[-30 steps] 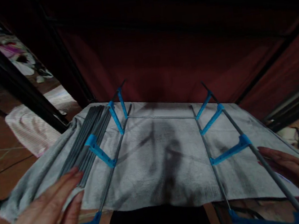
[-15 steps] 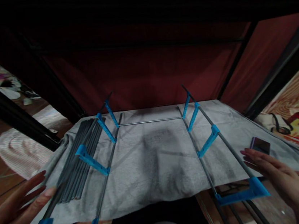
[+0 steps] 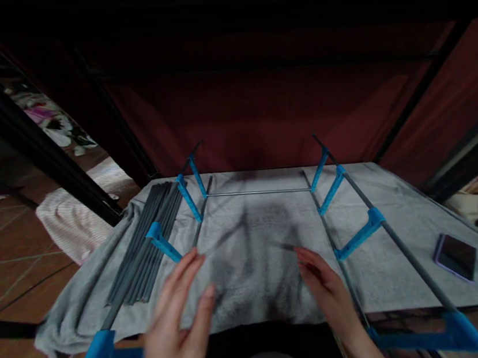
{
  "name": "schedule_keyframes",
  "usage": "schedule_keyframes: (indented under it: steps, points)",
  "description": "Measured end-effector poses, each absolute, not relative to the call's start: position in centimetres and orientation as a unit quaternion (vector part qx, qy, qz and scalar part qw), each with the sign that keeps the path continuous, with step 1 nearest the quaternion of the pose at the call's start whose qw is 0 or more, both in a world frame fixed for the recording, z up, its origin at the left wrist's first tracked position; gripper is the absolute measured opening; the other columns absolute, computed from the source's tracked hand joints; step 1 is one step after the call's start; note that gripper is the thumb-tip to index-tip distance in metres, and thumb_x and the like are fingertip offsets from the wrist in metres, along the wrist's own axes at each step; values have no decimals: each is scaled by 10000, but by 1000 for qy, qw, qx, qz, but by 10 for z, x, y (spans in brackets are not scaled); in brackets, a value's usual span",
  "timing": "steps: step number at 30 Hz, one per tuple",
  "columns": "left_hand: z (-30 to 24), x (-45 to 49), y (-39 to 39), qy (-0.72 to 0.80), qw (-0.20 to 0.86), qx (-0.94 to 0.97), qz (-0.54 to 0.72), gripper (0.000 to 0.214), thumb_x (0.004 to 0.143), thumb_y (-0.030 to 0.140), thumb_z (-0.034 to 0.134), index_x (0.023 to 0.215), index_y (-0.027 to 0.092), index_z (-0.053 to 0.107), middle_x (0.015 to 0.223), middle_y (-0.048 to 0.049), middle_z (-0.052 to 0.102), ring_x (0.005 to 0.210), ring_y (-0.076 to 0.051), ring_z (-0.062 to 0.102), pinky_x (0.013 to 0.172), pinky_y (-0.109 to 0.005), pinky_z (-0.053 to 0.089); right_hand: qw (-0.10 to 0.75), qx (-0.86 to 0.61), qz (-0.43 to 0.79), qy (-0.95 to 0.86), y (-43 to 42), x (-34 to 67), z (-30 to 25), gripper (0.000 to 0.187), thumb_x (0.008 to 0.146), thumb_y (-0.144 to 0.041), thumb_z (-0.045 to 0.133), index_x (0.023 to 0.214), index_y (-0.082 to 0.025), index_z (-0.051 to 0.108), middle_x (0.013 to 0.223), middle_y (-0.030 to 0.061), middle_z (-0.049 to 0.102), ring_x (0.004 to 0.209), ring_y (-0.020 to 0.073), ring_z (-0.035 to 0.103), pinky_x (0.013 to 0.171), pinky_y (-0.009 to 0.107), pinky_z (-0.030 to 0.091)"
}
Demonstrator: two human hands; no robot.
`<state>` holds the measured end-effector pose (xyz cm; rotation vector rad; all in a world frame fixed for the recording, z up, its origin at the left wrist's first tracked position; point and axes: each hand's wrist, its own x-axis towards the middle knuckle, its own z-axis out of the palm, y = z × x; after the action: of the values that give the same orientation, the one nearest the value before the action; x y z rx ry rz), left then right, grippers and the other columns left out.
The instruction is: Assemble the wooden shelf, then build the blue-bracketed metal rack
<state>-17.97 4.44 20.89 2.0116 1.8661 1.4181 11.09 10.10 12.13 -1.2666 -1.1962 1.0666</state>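
Note:
Between the two sides of a rack made of grey rods and blue plastic brackets, my left hand (image 3: 178, 320) hovers with its fingers spread and nothing in it. It covers part of the rack's left side, next to a blue bracket (image 3: 105, 349). Across from it, my right hand (image 3: 327, 296) is loosely curled, fingers apart, also holding nothing visible. Nearby runs the right side's long grey rod (image 3: 412, 256), with a blue bracket (image 3: 361, 233) on it. A thin crossbar (image 3: 258, 192) links both sides at the far end.
Several loose grey rods (image 3: 147, 248) lie bundled on the left of a grey cloth (image 3: 402, 194). A phone (image 3: 455, 257) rests on the right. Dark red panels (image 3: 258, 118) stand behind, and black posts (image 3: 42, 133) rise at the left.
Both hands have moved inward from the rack's outer sides to the space between them. The view has shifted, so the rack and phone appear farther right.

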Motion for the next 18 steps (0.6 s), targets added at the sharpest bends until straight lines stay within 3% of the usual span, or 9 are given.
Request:
schedule_keyframes:
  steps: [3, 5, 11, 18]
  points:
    - [146, -152, 109, 623, 198, 559, 510, 383, 905, 305, 570, 1279, 244, 626, 1354, -109, 627, 1230, -285, 619, 996, -455, 563, 548, -565, 438, -435, 157, 84, 90, 464, 739, -448, 638, 1158, -254, 687, 1252, 86, 685, 1131, 295, 645, 1051, 513, 478]
    - [112, -154, 153, 664, 239, 469, 531, 430, 874, 250, 584, 1298, 179, 600, 1385, -151, 599, 1251, -290, 600, 1037, -456, 525, 561, -582, 416, -417, 193, 89, 66, 545, 719, -422, 614, 1226, -221, 628, 1319, 102, 638, 1184, 285, 605, 1086, 491, 437]
    - [78, -177, 261, 737, 250, 365, 511, 579, 842, 164, 602, 1407, 112, 487, 1457, -200, 519, 1301, -308, 543, 1086, -456, 454, 557, -658, 335, -379, 293, 118, 32, 595, 685, -319, 521, 1256, -150, 531, 1343, 137, 579, 1231, 253, 549, 1111, 384, 381]
    - [77, -188, 359, 771, 203, 395, 457, 576, 793, 133, 631, 1341, 38, 483, 1386, -243, 527, 1341, -336, 487, 1142, -429, 375, 539, -721, 248, -358, 385, 150, 20, 623, 739, -262, 497, 1351, -151, 461, 1332, 128, 557, 1261, 249, 501, 1102, 396, 390]
